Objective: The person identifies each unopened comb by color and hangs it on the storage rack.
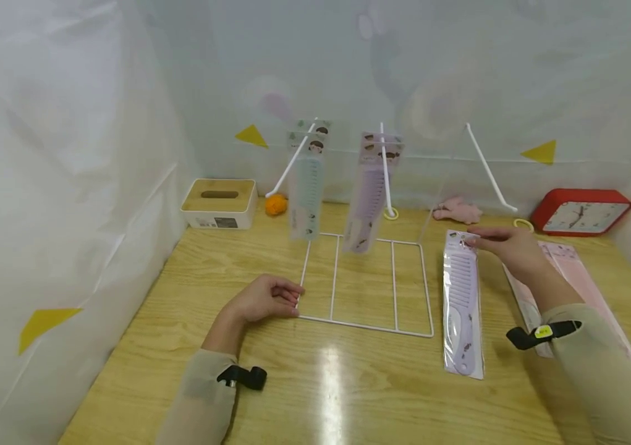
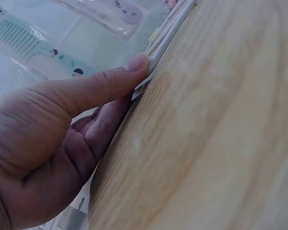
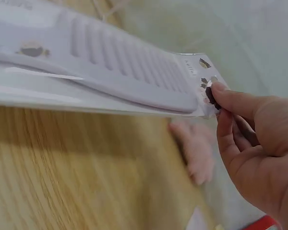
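Observation:
My right hand [image 1: 515, 250] pinches the top card of a packaged lilac comb [image 1: 461, 296], which hangs down at the right of a white wire rack [image 1: 365, 326]. In the right wrist view, thumb and fingers grip the card's edge beside the comb's teeth [image 3: 129, 62]. At the near left corner of the rack's base, my left hand [image 1: 262, 300] holds the wire, thumb on top in the left wrist view. Packaged mint combs [image 1: 308, 191] hang on the rack's left hook and packaged lilac combs [image 1: 368, 198] on its middle hook. The right hook [image 1: 486, 167] carries nothing.
Pink packages [image 1: 582, 278] lie partly under my right forearm. Along the back stand a tissue box [image 1: 220, 216], an orange ball-like item [image 1: 275, 204], a pink plush toy [image 1: 458, 211] and a red clock [image 1: 584, 212]. Pale sheeting surrounds the wooden table [image 1: 271, 383].

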`<state>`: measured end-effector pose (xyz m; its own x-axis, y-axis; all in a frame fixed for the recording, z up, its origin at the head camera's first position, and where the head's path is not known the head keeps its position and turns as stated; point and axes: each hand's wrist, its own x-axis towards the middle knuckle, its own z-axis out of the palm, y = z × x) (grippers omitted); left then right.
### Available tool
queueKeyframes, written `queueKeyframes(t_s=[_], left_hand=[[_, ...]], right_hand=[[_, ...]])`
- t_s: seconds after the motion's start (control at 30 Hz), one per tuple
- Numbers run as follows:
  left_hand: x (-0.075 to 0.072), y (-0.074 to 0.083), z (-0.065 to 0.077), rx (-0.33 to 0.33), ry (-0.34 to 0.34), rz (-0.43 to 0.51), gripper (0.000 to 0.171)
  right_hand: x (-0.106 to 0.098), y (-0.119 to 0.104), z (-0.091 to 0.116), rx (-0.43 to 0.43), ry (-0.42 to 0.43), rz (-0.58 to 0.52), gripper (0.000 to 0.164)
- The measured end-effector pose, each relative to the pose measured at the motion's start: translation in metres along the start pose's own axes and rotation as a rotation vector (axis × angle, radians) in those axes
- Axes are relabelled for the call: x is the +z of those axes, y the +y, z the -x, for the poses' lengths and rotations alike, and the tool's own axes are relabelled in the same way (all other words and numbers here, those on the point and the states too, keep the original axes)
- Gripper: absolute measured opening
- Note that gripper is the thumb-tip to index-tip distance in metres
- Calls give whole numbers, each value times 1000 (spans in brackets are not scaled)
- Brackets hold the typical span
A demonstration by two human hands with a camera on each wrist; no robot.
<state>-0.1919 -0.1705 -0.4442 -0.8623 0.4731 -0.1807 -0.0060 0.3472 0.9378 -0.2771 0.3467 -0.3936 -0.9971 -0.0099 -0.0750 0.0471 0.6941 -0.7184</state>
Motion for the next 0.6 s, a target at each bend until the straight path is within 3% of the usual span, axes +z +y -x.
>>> queueKeyframes(t_s=[0.23,0.5,0.6], left_hand=[[1,-2,1,-5,-1,19,43],[1,-1,1,-11,-2,6,43],[0,0,0,-10,0,3,43]], right_hand=[[-6,-40,51,-138,-9,-337,19],[-3,-88,115,-351,-19,-704,26],[1,-109,132,-419,-21,-778,27]])
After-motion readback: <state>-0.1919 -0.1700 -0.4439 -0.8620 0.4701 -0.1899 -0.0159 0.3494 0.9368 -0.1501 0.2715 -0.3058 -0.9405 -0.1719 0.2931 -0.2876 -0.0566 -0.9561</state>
